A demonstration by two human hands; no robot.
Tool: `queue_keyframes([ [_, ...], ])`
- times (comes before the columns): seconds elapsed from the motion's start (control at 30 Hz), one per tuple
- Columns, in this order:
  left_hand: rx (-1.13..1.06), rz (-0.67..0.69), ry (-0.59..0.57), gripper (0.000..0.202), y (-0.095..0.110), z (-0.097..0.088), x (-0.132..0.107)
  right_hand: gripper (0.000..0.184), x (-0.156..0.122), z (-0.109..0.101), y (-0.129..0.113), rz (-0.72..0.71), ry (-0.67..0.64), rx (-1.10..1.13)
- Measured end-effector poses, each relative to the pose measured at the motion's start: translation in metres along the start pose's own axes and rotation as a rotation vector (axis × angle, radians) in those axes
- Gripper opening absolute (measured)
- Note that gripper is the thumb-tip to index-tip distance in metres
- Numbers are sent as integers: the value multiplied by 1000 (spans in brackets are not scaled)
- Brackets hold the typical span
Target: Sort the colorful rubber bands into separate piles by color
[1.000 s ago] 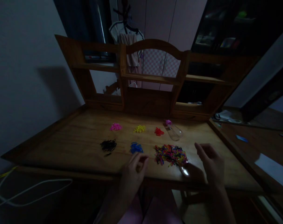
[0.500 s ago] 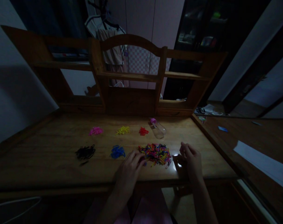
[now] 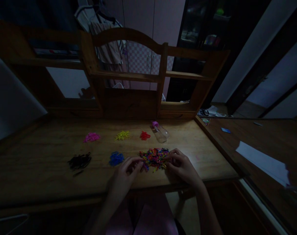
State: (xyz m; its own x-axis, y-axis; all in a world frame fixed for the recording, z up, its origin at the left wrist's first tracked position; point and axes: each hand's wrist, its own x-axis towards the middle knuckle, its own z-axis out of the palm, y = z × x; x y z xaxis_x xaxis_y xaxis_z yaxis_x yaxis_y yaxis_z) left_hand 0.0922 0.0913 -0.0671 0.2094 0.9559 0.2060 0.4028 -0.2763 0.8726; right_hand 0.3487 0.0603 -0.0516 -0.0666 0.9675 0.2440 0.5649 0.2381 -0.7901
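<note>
A mixed heap of small coloured bands [image 3: 153,157] lies on the wooden desk [image 3: 53,176] near its front edge. My left hand [image 3: 124,176] touches the heap's left side with its fingers curled and pinched together. On the heap's right side my right hand [image 3: 182,164] rests, fingers bent into the bands. What either hand holds is too small and dark to make out. Sorted little piles lie around: pink [image 3: 91,137], yellow [image 3: 122,135], red [image 3: 145,135], black [image 3: 79,161] and blue [image 3: 116,158].
A small clear bottle with a pink cap [image 3: 159,132] lies on its side behind the heap. A wooden shelf unit [image 3: 129,75] rises at the desk's back. To the right a second dark surface carries a white sheet [image 3: 262,161] and a blue scrap [image 3: 225,130].
Both hands moved inward onto the mixed heap; the right hand came from well right of it. The camera view shifted, so the piles sit further left in the picture.
</note>
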Motion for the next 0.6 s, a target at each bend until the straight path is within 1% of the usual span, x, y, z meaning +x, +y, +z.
queue_keyframes([
  [0.13,24,23,6,20,3,0,-1,17,0,1,-4,-6,-1,-51],
  [0.33,24,35,1,21,3,0,-3,19,2,1,-8,-11,7,-110],
  [0.47,25,31,5,20,2,0,-3,11,4,5,-4,1,28,-120],
  [0.6,26,31,-10,20,4,-1,-2,6,5,8,1,11,59,-64],
])
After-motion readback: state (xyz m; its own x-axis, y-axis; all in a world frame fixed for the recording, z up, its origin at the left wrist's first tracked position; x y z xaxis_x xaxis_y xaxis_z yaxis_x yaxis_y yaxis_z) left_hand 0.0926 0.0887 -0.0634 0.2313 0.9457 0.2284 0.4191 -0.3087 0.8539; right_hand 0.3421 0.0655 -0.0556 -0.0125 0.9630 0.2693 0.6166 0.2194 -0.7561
